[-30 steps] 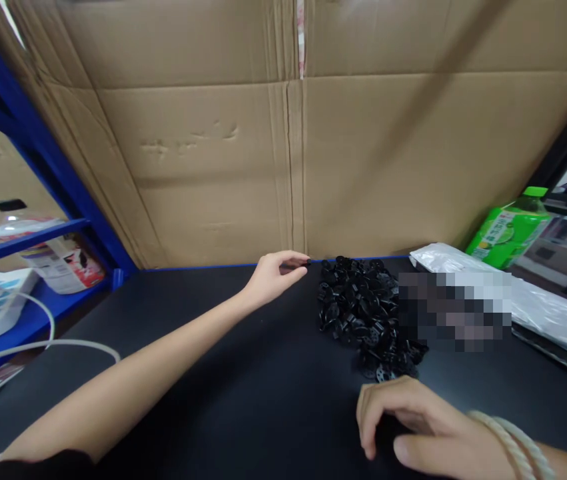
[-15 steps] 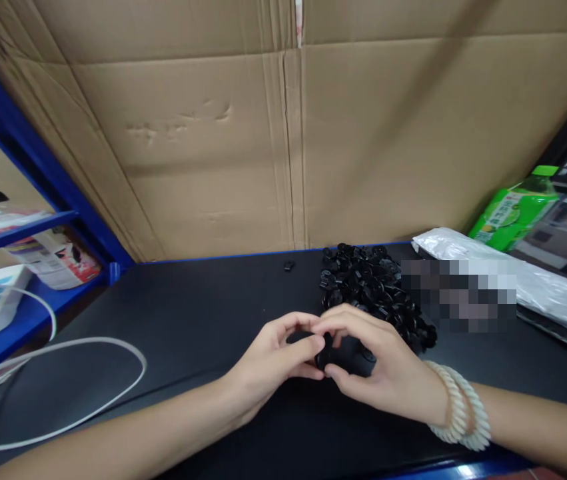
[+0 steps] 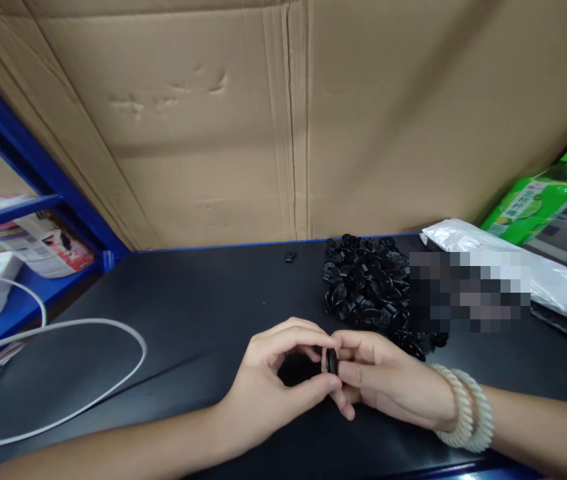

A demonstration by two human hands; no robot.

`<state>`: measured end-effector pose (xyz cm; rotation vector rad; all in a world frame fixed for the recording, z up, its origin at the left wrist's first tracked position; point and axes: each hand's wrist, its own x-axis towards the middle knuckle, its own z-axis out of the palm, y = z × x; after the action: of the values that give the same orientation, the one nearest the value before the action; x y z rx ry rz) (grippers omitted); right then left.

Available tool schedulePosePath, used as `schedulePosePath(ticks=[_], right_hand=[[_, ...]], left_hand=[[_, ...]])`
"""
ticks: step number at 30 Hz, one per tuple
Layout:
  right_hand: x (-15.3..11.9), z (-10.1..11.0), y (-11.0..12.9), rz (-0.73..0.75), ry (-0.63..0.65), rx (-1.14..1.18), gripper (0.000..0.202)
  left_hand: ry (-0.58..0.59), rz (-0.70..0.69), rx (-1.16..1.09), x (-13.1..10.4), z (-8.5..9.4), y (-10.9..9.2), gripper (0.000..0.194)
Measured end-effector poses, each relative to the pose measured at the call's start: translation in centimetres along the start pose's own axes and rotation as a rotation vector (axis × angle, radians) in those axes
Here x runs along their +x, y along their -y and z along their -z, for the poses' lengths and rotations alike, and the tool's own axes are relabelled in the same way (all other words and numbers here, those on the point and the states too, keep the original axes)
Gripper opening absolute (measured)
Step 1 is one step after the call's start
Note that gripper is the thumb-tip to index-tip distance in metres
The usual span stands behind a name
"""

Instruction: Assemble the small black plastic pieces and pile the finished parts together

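Note:
A small round black part (image 3: 332, 361) is held on edge between my two hands, above the front of the black table (image 3: 203, 293). My left hand (image 3: 283, 380) grips its rim with thumb and fingertips. From the right, my right hand (image 3: 393, 377), with two beaded bracelets at the wrist, pinches the same part. Just behind my right hand lies a heap of similar black parts (image 3: 368, 280). One loose black part (image 3: 290, 256) rests near the table's back edge, left of the heap.
A white cable (image 3: 138, 340) loops over the table's left side. At the left is a blue shelf (image 3: 63, 280) with a bottle (image 3: 48, 247). A silvery bag (image 3: 553, 273) and a green bottle (image 3: 533, 203) are at the right. Cardboard (image 3: 203, 133) stands behind.
My fingers have shifted around the black part, which now shows its narrow edge between them. My right hand's fingers have drawn closer together. The camera view has shifted slightly.

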<state>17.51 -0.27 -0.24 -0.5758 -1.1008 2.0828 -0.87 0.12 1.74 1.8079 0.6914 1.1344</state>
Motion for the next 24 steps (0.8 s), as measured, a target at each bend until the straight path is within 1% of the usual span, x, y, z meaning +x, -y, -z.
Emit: schedulePosePath(ticks=[3, 5, 8, 11, 13, 16, 20, 24], right_hand=[[0.0, -0.3, 0.3, -0.02, -0.036, -0.04, 0.019], [0.1, -0.5, 0.7, -0.024, -0.053, -0.029, 0.029], [0.2, -0.8, 1.3, -0.017, -0.035, 0.019, 0.047], [0.4, -0.9, 1.6, -0.032, -0.024, 0.005, 0.057], [0.5, -0.9, 1.7, -0.054, -0.028, -0.022, 0.057], [0.6, -0.9, 1.8, -0.076, -0.03, -0.034, 0.055], [0.7, -0.8, 2.0, -0.064, 0.009, -0.022, 0.057], [0.8, -0.5, 2.1, -0.074, 0.04, -0.029, 0.057]], left_hand=[[-0.009, -0.031, 0.052, 0.0, -0.1, 0.4, 0.031], [-0.002, -0.081, 0.1, 0.1, -0.2, 0.7, 0.029], [0.006, -0.151, 0.19, 0.0, -0.2, 1.1, 0.028], [0.025, -0.215, 0.273, 0.0, -0.2, 1.4, 0.028], [0.036, -0.242, 0.289, 0.0, -0.3, 1.5, 0.029], [0.015, -0.254, 0.285, 0.2, -0.4, 1.5, 0.028], [0.012, -0.236, 0.291, 0.5, -0.7, 1.5, 0.025], [0.006, -0.217, 0.308, 0.5, -0.7, 1.4, 0.025]])
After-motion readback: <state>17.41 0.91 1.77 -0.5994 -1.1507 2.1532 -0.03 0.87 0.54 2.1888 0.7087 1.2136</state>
